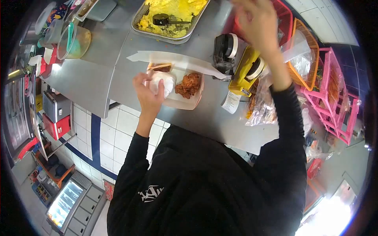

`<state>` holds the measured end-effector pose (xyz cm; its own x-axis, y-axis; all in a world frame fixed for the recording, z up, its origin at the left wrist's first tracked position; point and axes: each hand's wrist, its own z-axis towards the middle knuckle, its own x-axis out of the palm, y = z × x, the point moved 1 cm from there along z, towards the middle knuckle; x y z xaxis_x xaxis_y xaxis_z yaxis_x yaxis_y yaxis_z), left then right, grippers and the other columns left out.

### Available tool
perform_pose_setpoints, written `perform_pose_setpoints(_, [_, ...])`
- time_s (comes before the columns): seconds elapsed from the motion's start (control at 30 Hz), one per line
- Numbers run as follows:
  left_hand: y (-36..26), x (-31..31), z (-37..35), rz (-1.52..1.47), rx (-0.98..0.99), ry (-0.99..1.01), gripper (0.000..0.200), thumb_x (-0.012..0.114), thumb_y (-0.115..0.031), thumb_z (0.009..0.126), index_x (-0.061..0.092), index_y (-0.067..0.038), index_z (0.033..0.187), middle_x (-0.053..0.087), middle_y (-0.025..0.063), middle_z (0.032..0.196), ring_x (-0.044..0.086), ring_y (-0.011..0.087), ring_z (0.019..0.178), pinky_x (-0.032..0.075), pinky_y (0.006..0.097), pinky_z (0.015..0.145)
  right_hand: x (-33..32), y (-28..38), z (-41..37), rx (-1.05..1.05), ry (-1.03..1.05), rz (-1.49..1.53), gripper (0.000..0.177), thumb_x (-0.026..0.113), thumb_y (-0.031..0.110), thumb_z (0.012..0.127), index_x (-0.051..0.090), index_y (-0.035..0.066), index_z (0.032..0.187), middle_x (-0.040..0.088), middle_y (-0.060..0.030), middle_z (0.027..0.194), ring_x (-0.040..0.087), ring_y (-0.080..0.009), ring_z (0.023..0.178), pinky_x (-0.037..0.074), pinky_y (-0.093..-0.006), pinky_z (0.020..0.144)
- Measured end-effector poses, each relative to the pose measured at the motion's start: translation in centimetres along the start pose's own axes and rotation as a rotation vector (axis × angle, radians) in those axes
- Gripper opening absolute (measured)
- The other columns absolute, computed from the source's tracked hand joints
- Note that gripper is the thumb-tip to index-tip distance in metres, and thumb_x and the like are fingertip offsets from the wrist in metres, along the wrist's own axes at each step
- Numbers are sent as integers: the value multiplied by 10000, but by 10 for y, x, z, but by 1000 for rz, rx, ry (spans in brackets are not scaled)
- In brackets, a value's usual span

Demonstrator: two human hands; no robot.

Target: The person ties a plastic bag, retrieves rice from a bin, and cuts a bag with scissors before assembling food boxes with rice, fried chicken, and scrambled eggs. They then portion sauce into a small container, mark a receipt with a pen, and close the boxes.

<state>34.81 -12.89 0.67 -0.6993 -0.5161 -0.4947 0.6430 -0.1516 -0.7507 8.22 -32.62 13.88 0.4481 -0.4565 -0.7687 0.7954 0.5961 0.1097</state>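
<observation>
My left hand [149,92] is closed around the side of a white wrapped bundle [168,83], with the thumb across its front. The bundle lies in an open paper food box [179,103], whose lid is folded back on the far side. Beside it in the box is a piece of fried chicken [189,85]. A small brown item [162,68] shows behind the bundle, partly covered. Raised at the upper right, my right hand [258,25] is over a red basket [284,15]; motion smears its fingers, and whatever they hold cannot be made out.
A metal tray [185,40] of yellow food with a black scoop [161,19] stands behind the box. To the right are a yellow tape dispenser [241,74], a paper receipt [231,102], plastic bags [264,106], an orange basket [311,47] and a pink rack [325,94].
</observation>
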Motion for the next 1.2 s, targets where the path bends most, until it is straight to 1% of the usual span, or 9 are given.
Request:
perform_pose_setpoints(0.03, [-7,-1,5,-22,-45,-46,414,718,-144,727,530,-37,1080,517,137,1020,485,268,905,371,409,839,-1,-28,9,-19,-92,35,123,564,43,733,648,31,823,606,-146,906,558,-353,861,447,-426,763])
perform_pose_setpoints(0.07, [-12,-2,10,74,5,-20,400,714,-135,741,541,-45,1090,501,132,1034,477,257,899,370,397,842,40,-117,-12,10,24,-5,235,642,215,797,666,149,1022,633,-153,950,608,-345,870,486,-394,745])
perform_pose_setpoints(0.17, [-14,-7,24,345,141,78,351,705,-114,765,586,-83,1094,481,111,1049,460,232,884,371,374,843,101,-198,-51,374,542,-274,431,682,326,767,585,134,1141,531,-189,1205,556,-395,1059,474,-472,845])
perform_pose_setpoints(0.33, [-11,-7,26,529,217,170,195,690,-74,758,685,-148,938,532,60,977,458,214,849,388,358,798,117,-187,-66,540,628,-368,504,662,352,785,493,247,1248,494,-244,1206,483,-425,1132,425,-506,910])
perform_pose_setpoints(0.57, [-14,-13,33,174,26,172,174,665,10,732,699,-100,863,552,64,966,508,190,742,437,301,650,113,-229,-63,459,645,-378,411,583,207,772,571,286,1175,528,-168,1207,545,-379,1094,447,-499,917])
perform_pose_setpoints(0.7, [-12,-15,33,161,25,252,220,634,61,708,699,-98,845,568,63,970,503,205,733,435,317,684,95,-236,-42,498,738,-310,395,651,309,784,608,140,1139,556,-194,1218,569,-403,1063,466,-488,899])
perform_pose_setpoints(0.9, [-12,-16,27,221,4,243,236,623,69,703,694,-98,853,575,75,993,523,221,808,440,330,742,136,-277,-21,261,502,68,480,670,369,727,611,121,1133,563,-177,1211,549,-400,1093,445,-543,880])
perform_pose_setpoints(1.0, [-11,-15,24,231,-17,246,232,631,59,702,691,-104,856,576,81,1005,527,227,827,442,339,753,135,-218,-9,526,421,-282,462,678,383,710,632,135,1097,575,-157,1181,522,-368,1136,401,-596,883])
perform_pose_setpoints(1.2, [-12,-23,17,282,46,214,177,644,4,704,679,-111,834,584,72,1015,545,229,846,431,346,764,172,-243,-19,386,552,-515,323,564,406,832,626,200,1073,625,-41,1093,564,-269,1060,405,-581,811])
